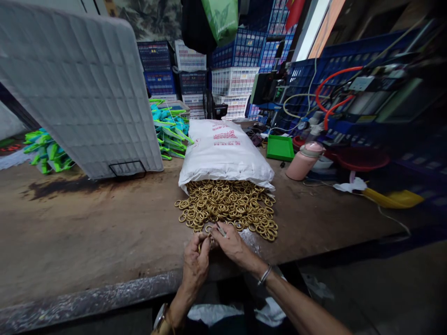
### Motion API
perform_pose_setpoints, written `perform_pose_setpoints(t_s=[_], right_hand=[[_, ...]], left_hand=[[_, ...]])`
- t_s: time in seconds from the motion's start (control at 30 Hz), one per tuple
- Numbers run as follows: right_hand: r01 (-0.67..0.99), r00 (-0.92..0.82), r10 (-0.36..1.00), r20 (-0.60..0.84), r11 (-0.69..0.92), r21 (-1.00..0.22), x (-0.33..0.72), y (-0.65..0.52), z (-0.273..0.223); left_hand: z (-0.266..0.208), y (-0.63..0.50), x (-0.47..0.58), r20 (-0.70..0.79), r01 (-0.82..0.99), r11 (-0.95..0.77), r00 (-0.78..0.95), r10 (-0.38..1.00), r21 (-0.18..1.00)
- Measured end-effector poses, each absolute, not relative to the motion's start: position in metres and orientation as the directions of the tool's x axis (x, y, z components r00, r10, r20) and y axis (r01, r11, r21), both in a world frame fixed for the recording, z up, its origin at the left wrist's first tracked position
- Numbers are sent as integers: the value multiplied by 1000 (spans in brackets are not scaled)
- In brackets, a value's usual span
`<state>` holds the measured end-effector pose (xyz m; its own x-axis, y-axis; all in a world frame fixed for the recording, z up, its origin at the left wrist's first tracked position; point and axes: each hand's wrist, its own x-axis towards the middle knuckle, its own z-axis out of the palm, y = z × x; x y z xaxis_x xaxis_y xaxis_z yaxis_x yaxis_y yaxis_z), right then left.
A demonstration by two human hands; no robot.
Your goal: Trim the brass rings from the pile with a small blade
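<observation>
Fingers of the left hand [195,261] are pinched together on a gold ring [199,248]. Fingers of the right hand [232,242] are clamped on a thin tool [220,229], too small for me to tell what kind. One end of the tool sticks up past the fingers. I cannot tell if the other end touches the ring, because the fingers hide it.

Both hands are close together at the near edge of the table [104,232]. Just past them is a big pile [226,202] of gold rings, spread out in front of the mouth of a white bag [223,156]. A pink bottle [303,163] and a green tray [280,148] are off to the right, well apart from the hands.

To do this well, pinch the ring by its side and keep the fingertips back from the tool's end. A smooth, round ring may slip, so the pinch should be firm. Use little, soft pushes with the tool. Roll the ring bit by bit with the left thumb, and keep both hands low, so a dropped ring lands on the table.
</observation>
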<state>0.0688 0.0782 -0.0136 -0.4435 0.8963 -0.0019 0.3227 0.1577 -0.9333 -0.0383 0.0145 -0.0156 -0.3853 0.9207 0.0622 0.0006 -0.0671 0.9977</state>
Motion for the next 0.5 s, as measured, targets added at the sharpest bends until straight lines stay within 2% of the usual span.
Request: perform_pose_setpoints(t_s=[0.13,0.2,0.4,0.5], right_hand=[[187,-443,888,-122,-41,-981,66,78,-20],[182,-447,882,-147,-72,-981,66,76,-19],[314,-414,910,-23,119,-942,66,74,-4],[388,-399,917,-18,151,-909,65,74,-1]], left_hand=[[-22,14,-35,3,-110,-47,-369,930,993],[-24,13,-34,-15,-129,-35,-369,929,991],[-19,13,-34,57,-61,-88,-392,918,994],[-17,13,-34,56,-52,-82,-390,919,995]])
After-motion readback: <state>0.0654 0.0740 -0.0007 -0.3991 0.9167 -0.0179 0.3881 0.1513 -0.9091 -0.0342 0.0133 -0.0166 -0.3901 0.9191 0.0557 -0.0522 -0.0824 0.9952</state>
